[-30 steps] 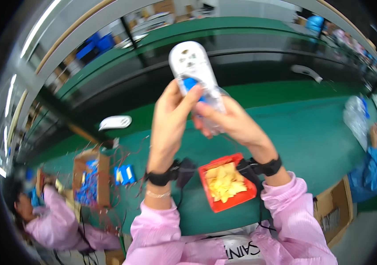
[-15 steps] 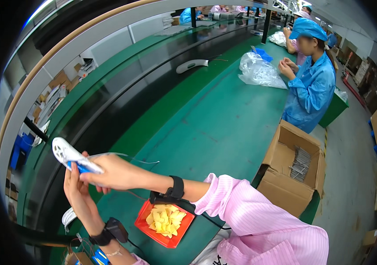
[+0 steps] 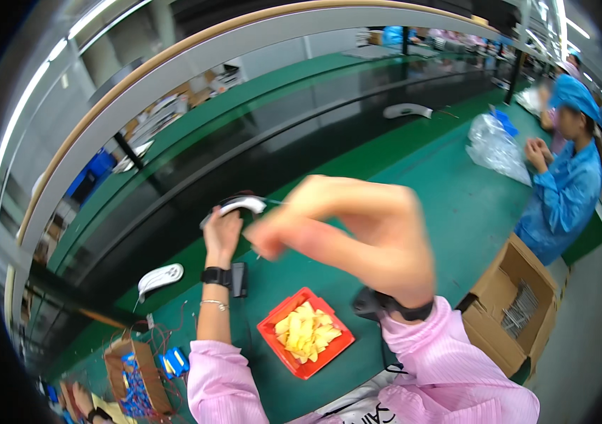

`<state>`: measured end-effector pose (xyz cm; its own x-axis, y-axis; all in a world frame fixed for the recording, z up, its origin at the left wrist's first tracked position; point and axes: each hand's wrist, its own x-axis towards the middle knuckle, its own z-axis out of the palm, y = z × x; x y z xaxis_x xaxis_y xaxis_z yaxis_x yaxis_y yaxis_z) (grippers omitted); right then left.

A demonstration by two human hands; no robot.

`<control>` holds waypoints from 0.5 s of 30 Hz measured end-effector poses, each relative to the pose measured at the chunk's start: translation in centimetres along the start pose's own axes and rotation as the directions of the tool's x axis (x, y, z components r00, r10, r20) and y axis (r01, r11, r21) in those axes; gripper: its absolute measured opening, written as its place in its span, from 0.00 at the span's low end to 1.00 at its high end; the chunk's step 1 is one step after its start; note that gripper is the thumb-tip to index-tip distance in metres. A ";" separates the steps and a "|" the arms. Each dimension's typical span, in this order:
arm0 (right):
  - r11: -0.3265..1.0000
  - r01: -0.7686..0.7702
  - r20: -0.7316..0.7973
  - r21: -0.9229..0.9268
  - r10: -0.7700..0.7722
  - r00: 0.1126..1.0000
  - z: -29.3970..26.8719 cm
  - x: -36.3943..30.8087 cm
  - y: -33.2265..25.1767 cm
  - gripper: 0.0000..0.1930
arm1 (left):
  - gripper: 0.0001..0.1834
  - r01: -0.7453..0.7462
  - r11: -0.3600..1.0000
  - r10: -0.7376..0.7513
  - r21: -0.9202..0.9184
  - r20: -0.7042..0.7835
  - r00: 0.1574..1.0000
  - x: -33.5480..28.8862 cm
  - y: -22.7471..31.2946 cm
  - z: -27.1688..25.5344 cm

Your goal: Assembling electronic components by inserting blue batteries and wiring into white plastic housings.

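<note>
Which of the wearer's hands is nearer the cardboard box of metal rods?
Right. The right hand is raised left of the cardboard box; the left hand is farther left, at a white casing.

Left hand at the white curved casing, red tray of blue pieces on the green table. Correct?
Not quite: the pieces in the red tray are yellow, as the head view shows. The left hand is at the white curved casing, and the tray is on the green table.

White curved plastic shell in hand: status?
Left hand holding shell. Right hand curled, blurred, contents unclear. Red square tray of yellow pieces nearer body, not blocking.
</note>
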<state>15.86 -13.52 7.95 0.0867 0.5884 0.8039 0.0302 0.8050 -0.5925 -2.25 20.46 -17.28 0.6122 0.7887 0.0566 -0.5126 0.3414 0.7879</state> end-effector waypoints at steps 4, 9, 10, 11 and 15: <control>0.968 0.185 0.042 0.168 -0.194 0.980 -2.0 -3.1 -3.2 0.08 | 0.31 0.357 0.909 -0.343 0.215 -0.103 0.934 -2.9 -0.5 9.1; 0.942 0.176 0.313 0.286 -0.265 0.912 -0.5 -2.9 -7.5 0.06 | 0.27 0.306 0.821 -0.349 0.481 0.001 0.937 -11.0 4.7 12.1; 0.940 0.163 0.332 0.300 -0.263 0.906 -0.5 -3.2 -7.1 0.05 | 0.24 0.286 0.814 -0.323 0.506 -0.015 0.946 -12.7 5.5 12.3; 0.944 0.157 0.352 0.289 -0.257 0.900 -0.5 -3.1 -7.6 0.05 | 0.24 0.277 0.801 -0.321 0.531 -0.010 0.947 -13.4 6.1 13.0; 0.949 0.245 0.327 0.200 -0.300 0.896 -0.8 -2.8 -7.4 0.07 | 0.23 0.220 0.730 -0.249 0.647 -0.048 0.967 -16.8 8.8 13.4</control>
<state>16.17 -21.15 10.07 -0.2571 0.3101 0.9153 -0.1496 0.9229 -0.3547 -9.00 3.42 -3.06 0.6907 0.7026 -0.1710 0.1504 0.0917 0.9844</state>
